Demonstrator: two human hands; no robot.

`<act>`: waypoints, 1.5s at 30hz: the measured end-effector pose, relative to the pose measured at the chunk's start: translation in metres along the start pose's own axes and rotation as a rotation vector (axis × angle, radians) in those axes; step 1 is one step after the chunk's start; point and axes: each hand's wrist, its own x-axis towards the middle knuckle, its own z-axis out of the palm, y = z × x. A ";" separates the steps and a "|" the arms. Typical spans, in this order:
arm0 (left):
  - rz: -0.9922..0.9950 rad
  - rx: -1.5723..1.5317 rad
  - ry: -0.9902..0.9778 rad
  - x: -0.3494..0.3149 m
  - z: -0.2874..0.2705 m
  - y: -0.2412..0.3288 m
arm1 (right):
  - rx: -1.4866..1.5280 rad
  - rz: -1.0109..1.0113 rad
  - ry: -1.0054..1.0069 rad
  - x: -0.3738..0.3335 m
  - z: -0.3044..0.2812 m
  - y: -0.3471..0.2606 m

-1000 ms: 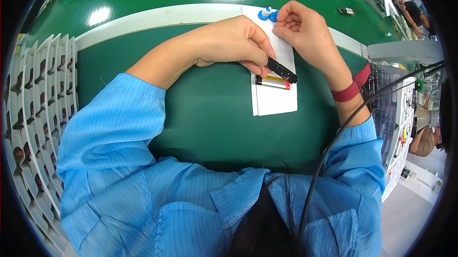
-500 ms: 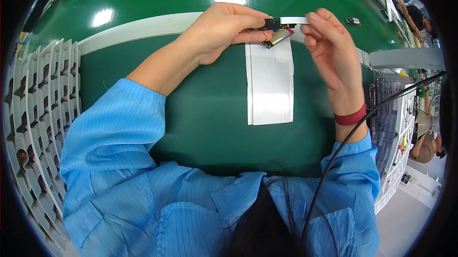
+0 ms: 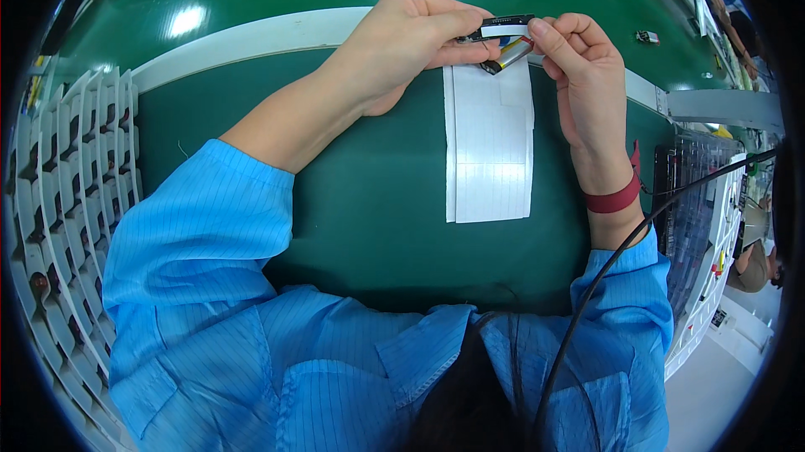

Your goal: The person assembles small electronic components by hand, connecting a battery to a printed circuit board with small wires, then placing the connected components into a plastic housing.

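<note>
Small cell and black part pinched in both your hands, over the bench's far edge.

Nearest you, the white sheet [image 3: 490,150] lies flat on the green bench [image 3: 369,226], its far end under your hands. Above it, your left hand [image 3: 402,41] pinches the black part [image 3: 501,26] and your right hand [image 3: 587,66] pinches the cell [image 3: 506,55], both lifted off the mat. They look light, stiff and probably delicate; hold them by the edges, fingertips only.
</note>
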 end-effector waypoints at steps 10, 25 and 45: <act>0.055 0.058 -0.028 -0.001 -0.002 -0.001 | -0.043 -0.032 -0.013 0.001 -0.001 0.002; 0.040 0.056 -0.032 -0.002 -0.001 0.000 | -0.015 -0.014 -0.009 0.000 -0.001 0.002; 0.094 0.116 -0.024 -0.010 0.002 0.007 | -0.442 -0.107 -0.044 0.000 -0.008 -0.021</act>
